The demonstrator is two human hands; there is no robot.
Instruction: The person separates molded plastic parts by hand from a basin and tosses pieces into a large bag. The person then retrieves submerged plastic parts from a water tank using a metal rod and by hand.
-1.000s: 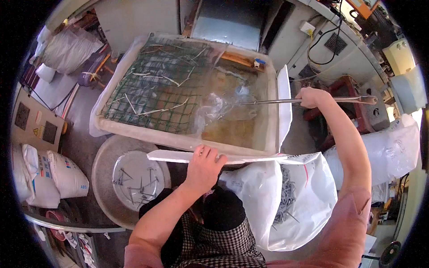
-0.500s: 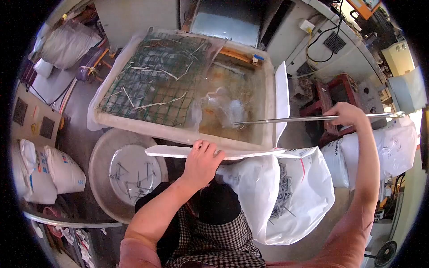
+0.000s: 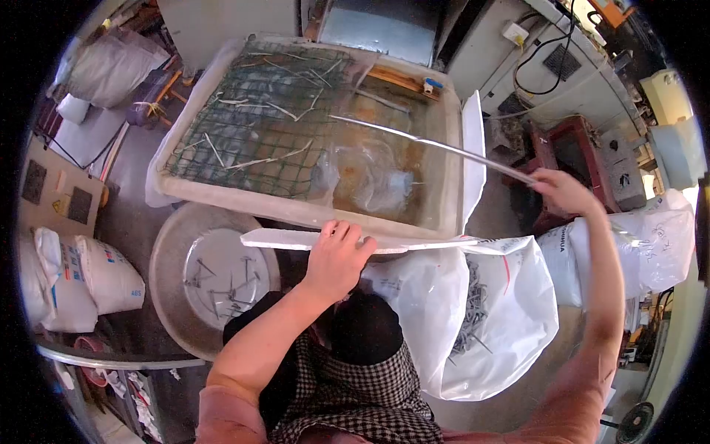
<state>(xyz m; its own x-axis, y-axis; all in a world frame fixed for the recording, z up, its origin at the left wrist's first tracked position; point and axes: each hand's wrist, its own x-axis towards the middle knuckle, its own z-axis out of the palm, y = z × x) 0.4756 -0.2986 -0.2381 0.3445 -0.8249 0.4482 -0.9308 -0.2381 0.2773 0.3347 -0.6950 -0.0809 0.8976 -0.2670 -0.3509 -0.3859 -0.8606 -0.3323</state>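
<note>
My right hand (image 3: 566,192) is closed round a long thin metal rod (image 3: 458,150). The rod slants across a water-filled tub (image 3: 244,203), its tip by the edge of a green mesh (image 3: 251,118) over the tub's left half. Several thin pale sticks lie on the mesh. Clear plastic film (image 3: 370,174) shows in the water at the right, apart from the rod. My left hand (image 3: 336,259) is closed over a white board (image 3: 281,240) along the tub's near rim, fingers bent over its top edge.
A round basin (image 3: 166,288) with several grey pieces stands at the near left. Right of my knees, an open white bag (image 3: 510,318) holds many grey pieces. A red frame (image 3: 573,140) and filled sacks (image 3: 643,244) are at the right. Another white board (image 3: 473,163) stands along the tub's right side.
The rod's tip has swung away from me and leftward, from beside the plastic film to the mesh edge. My right hand has shifted slightly left. My left hand stays on the board.
</note>
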